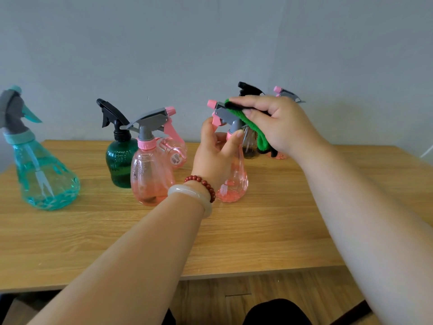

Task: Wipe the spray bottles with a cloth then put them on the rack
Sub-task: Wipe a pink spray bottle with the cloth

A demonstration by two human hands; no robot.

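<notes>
Our forearms (140, 254) reach across the tabletop (257, 231). Left hand (215, 153) curls its fingers (235, 137) round the neck of an upright pink bottle (234, 184) at mid-tabletop; right hand (281, 123) pinches a green cloth (256, 131) onto its grey spray head (225, 113). We see more bottles (119, 160) behind.

On table (257, 231), L to R: far-left bottle (44, 174); second bottle (118, 165) further back; third bottle (150, 174) touching it at front-right, w/ tipped bottle (174, 153) lying just behind. Centre: held bottle (234, 184) in left hand (215, 151), cloth (255, 130) over its head under right hand (278, 123). Behind right hand: two rear bottles (249, 89).
</notes>
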